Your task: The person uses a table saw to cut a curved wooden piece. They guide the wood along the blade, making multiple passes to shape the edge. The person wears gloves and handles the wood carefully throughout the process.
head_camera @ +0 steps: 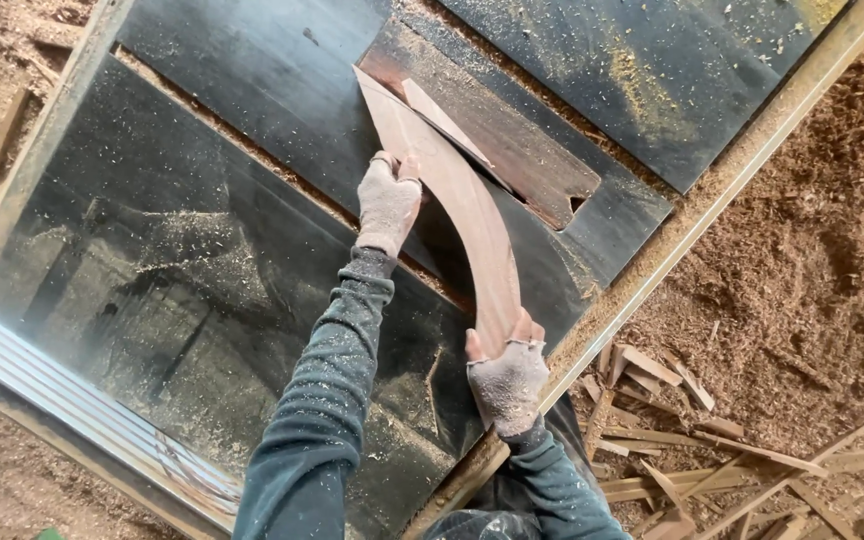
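We see a curved wooden piece [462,200], reddish-brown and smooth, lying flat on the dark saw table [252,80]. It bows like a crescent, its pointed far end reaching toward the table's middle and its near end close to the table's front edge. A thin offcut strip [442,120] lies just beside its far end.

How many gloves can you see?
2. One glove is on the left hand, pressing the middle of the curved wooden piece. The other is on the right hand, gripping its near end.
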